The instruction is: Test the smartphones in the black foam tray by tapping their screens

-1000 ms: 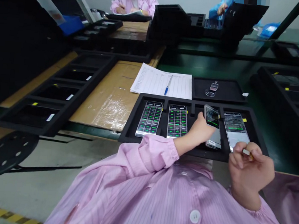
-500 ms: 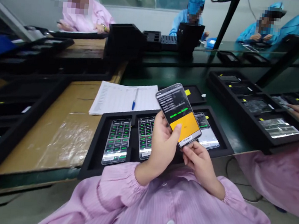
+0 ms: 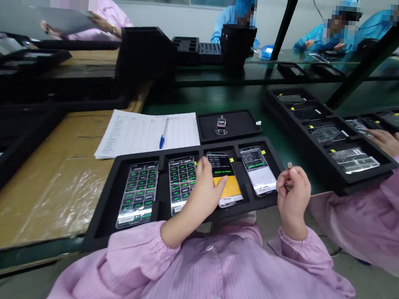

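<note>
In the head view a black foam tray [image 3: 105,206] holds several phones in its compartments. My left hand [image 3: 199,186] is over the phone with the orange screen [image 3: 231,186], thumb and fingers apart, gripping nothing. It partly covers a phone showing a green-lettered grid [image 3: 180,178]; another grid phone [image 3: 138,193] lies at the left. A phone with a white lower screen [image 3: 258,171] occupies the rightmost slot. Just right of the tray, my right hand [image 3: 295,197] is closed around a small metal-tipped piece [image 3: 289,165], whose exact kind I cannot make out.
Behind the tray lie a printed sheet [image 3: 134,132] with a blue pen [image 3: 163,134] and a black tray [image 3: 236,129] holding a small metal object [image 3: 221,123]. A larger phone tray [image 3: 352,179] stands right, near a co-worker's hand [image 3: 385,140]. A dark post [image 3: 364,57] slants upward.
The orange-screen phone has gone from my hands into the tray, and my left hand has let go. My right hand has moved right, holding the small piece. The view has shifted.
</note>
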`<state>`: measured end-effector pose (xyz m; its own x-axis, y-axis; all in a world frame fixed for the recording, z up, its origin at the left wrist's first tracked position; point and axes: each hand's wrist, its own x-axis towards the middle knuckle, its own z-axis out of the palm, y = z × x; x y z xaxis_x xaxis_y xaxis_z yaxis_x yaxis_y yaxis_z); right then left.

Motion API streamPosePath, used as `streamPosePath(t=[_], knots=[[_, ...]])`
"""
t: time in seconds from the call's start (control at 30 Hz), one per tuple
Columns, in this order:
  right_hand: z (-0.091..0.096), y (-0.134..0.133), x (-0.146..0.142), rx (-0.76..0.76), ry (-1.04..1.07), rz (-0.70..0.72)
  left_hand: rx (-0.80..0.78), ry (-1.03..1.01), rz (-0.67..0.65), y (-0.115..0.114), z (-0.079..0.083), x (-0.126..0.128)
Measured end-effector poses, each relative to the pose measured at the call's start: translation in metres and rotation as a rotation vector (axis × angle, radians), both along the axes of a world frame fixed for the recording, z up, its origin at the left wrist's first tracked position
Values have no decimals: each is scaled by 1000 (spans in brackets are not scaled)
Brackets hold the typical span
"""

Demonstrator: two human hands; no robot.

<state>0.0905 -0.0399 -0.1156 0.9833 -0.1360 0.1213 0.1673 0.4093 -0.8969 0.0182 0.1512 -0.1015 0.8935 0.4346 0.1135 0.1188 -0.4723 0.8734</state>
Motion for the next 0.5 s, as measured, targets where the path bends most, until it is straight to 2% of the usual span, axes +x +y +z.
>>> streamPosePath(t=[0.1,0.17,0.23,0.33,0.43,0.5], knots=[[-5,1,3,10,-20,-7,348,34,-122,-30,12,7],[-8,1,2,-1,-42,-12,451,112,-275,-54,14,16],[-9,1,0,-13,-57,-12,446,220,-359,-74,11,26],[-9,-3,-3,29,-80,6,185,234,-324,-94,5,39],[-6,-10,-9,101,-80,41,-242,117,-136,-101,1,54],[-2,-16,-16,146,-53,62,-477,132,-17,-101,-1,67]])
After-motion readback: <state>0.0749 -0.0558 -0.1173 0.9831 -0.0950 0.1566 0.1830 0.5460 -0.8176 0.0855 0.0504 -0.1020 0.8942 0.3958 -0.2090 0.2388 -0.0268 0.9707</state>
